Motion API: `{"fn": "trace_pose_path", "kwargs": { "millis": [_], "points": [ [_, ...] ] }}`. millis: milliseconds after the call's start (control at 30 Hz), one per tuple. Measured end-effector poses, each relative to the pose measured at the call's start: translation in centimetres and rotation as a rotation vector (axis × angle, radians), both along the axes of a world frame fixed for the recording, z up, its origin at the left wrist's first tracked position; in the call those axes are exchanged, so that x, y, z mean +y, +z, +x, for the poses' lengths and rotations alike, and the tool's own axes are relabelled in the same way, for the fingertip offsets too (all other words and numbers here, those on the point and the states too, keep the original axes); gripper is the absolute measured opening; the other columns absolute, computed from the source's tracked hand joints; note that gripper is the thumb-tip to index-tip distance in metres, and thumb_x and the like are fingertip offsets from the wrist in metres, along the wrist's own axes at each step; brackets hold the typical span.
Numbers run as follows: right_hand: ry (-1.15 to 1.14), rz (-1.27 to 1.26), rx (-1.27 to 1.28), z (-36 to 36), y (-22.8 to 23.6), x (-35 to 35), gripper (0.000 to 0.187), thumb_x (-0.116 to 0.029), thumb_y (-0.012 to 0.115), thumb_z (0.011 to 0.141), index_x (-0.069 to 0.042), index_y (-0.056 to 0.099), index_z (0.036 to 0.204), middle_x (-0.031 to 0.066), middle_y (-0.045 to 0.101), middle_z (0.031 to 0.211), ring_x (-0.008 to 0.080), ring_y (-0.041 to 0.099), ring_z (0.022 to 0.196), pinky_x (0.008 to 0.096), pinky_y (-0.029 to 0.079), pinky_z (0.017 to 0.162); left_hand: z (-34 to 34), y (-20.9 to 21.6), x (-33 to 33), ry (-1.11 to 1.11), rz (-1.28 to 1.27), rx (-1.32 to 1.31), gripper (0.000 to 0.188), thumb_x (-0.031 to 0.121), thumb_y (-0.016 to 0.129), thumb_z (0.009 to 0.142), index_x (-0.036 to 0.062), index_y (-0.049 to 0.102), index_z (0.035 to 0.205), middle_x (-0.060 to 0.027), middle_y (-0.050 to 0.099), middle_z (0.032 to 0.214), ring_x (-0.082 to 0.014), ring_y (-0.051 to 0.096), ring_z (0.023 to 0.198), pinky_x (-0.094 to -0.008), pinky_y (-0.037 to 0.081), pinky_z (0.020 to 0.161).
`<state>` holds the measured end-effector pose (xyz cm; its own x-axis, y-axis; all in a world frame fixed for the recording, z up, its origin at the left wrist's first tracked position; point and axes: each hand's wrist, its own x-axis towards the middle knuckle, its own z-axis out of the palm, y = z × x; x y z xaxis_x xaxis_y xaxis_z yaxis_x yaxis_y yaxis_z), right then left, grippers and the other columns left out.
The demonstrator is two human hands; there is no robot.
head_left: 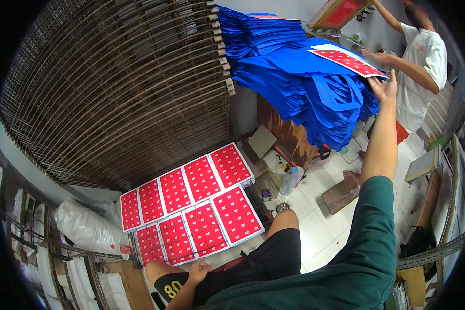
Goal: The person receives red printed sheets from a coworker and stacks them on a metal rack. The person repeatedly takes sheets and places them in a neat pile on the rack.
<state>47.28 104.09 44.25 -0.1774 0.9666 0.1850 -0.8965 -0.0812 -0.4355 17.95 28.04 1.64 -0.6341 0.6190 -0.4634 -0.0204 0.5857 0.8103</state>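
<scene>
Touching a red-and-white sheet (349, 59) atop blue bags (294, 82), far right, is your right hand (383, 89); whether it's clamped, I cannot tell. Near left, your left hand (199, 270) shows no clear grip either.

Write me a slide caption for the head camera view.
Right hand at the edge of a red sheet on piled blue bags, with two rows of similar sheets nearby.

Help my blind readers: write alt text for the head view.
A person's right hand is at the edge of a red-patterned sheet on piled blue bags; the left hand is near black shorts. Two rows of red sheets lie beside wire racks; a co-worker stands upper right.
</scene>
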Motion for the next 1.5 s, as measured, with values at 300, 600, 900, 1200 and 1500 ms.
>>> {"fn": "trace_pose_path", "kwargs": {
  "millis": [300, 600, 900, 1200, 1500],
  "points": [
    [0.168, 0.121, -0.442, -0.8, 1.4, 2.9, 0.070, -0.030, 0.050, 0.088, 0.007, 0.008, 0.130, 0.0306, 0.025, 0.129, 0.0437, 0.037, 0.117, 0.0454, 0.042, 0.094, -0.3, -0.5, 0.4, -0.045, -0.033, 0.032, 0.058, 0.028, 0.071, 0.074, -0.0048, 0.046, 0.115, -0.0143, 0.063, 0.086, -0.0159, 0.060, 0.078, -0.0270, 0.048, 0.071],
    [-0.020, 0.131, -0.524, -4.0, 1.9, -0.6, 0.036, -0.009, 0.034, 0.093, 0.009, 0.028, 0.123, 0.0279, 0.037, 0.122, 0.0372, 0.046, 0.110, 0.0390, 0.047, 0.091, 0.4, 1.7, 1.0, -0.046, -0.018, 0.018, 0.060, 0.026, 0.072, 0.074, -0.0040, 0.043, 0.117, -0.0147, 0.063, 0.086, -0.0166, 0.061, 0.078, -0.0266, 0.048, 0.071],
    [-0.154, 0.154, -0.652, -5.4, 1.7, -0.8, 0.033, -0.002, 0.032, 0.091, 0.008, 0.027, 0.123, 0.0219, 0.041, 0.122, 0.0300, 0.049, 0.109, 0.0383, 0.050, 0.088, -0.5, -2.0, -0.3, -0.061, -0.058, 0.055, 0.061, 0.036, 0.070, 0.073, 0.0016, 0.046, 0.118, -0.0133, 0.063, 0.090, -0.0194, 0.062, 0.082, -0.0293, 0.048, 0.072],
    [0.072, 0.020, -0.744, -0.9, -0.3, 7.5, 0.028, 0.002, 0.034, 0.087, 0.012, 0.035, 0.114, 0.0235, 0.050, 0.109, 0.0310, 0.057, 0.096, 0.0341, 0.055, 0.078, -0.4, -1.1, 0.5, -0.092, -0.166, 0.039, 0.065, 0.043, 0.068, 0.071, 0.0062, 0.046, 0.120, -0.0105, 0.064, 0.095, -0.0232, 0.062, 0.089, -0.0322, 0.045, 0.080],
    [-0.291, 0.191, -0.590, -4.8, 0.5, 2.1, 0.042, 0.011, 0.033, 0.079, 0.002, 0.033, 0.119, 0.0238, 0.053, 0.106, 0.0362, 0.061, 0.087, 0.0347, 0.058, 0.070, -0.4, 1.9, 0.5, -0.152, -0.216, 0.133, 0.065, 0.045, 0.067, 0.072, 0.0076, 0.045, 0.121, -0.0112, 0.063, 0.096, -0.0234, 0.061, 0.089, -0.0330, 0.045, 0.081]
  ]
}}
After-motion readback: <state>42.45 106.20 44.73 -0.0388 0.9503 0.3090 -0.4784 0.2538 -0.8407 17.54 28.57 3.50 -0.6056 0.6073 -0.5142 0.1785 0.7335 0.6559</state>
